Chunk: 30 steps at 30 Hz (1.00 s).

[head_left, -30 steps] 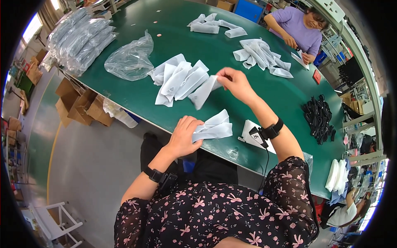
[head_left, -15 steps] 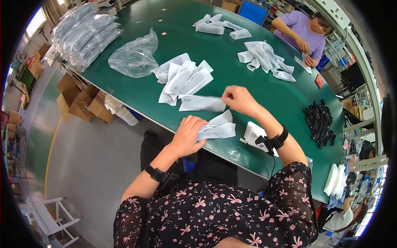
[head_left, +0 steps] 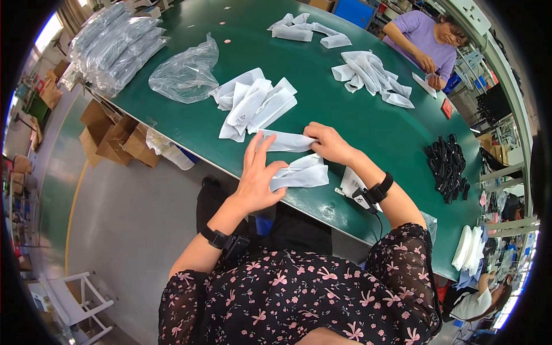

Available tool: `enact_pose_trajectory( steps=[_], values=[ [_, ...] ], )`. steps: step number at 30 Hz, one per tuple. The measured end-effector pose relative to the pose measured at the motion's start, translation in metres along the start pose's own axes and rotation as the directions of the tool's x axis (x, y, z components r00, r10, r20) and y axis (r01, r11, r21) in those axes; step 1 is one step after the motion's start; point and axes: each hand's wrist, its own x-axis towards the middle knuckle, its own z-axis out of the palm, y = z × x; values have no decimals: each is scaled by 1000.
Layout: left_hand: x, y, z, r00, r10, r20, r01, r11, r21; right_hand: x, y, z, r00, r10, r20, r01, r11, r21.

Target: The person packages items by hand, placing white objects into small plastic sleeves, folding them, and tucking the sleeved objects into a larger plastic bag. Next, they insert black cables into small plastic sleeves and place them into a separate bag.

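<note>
A flat white translucent pouch (head_left: 290, 142) lies across the table in front of me. My right hand (head_left: 330, 144) has its fingers curled closed on the right end of it. My left hand (head_left: 259, 175) has its fingers spread, with the fingertips at the pouch's left end and the thumb over nearer white pouches (head_left: 307, 172). Those nearer ones lie loosely at the table's front edge. Just beyond is a heap of similar white pouches (head_left: 253, 106). White printed papers or packets (head_left: 352, 183) sit beside my right forearm, partly covered by the wrist device.
The green table (head_left: 379, 146) also bears a crumpled clear bag (head_left: 187, 72), stacked plastic-wrapped bundles (head_left: 118, 49), another pouch heap (head_left: 371, 77) and bundled black cables (head_left: 445, 167). A co-worker (head_left: 428, 46) handles something at the far right. Cardboard boxes (head_left: 118, 138) stand left of the table.
My left hand has lifted off the nearer pouches and reached forward, its fingers spreading. My right hand has come down onto the right end of the single pouch.
</note>
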Motion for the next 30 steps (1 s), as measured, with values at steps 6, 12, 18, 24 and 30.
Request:
enact_pose_trajectory(
  steps=[6, 12, 18, 24, 30],
  values=[
    [9, -15, -2, 999, 3, 51, -3, 1000, 8, -17, -16, 7, 945, -320, -70, 304, 935, -181],
    [3, -23, 3, 970, 8, 244, 18, 994, -105, -20, -17, -4, 977, -149, 155, 174, 972, -160],
    [-1, -25, 7, 965, 91, 246, -68, 993, -99, 48, -9, -14, 952, -228, -206, 198, 967, -159],
    [-2, -19, 9, 970, -75, 233, 119, 976, -184, 89, 16, 15, 919, -239, -313, 131, 935, -328],
    [0, -18, 4, 996, 5, 90, -1, 999, -49, 50, 10, 7, 966, -30, -256, -30, 974, -225]
  ],
)
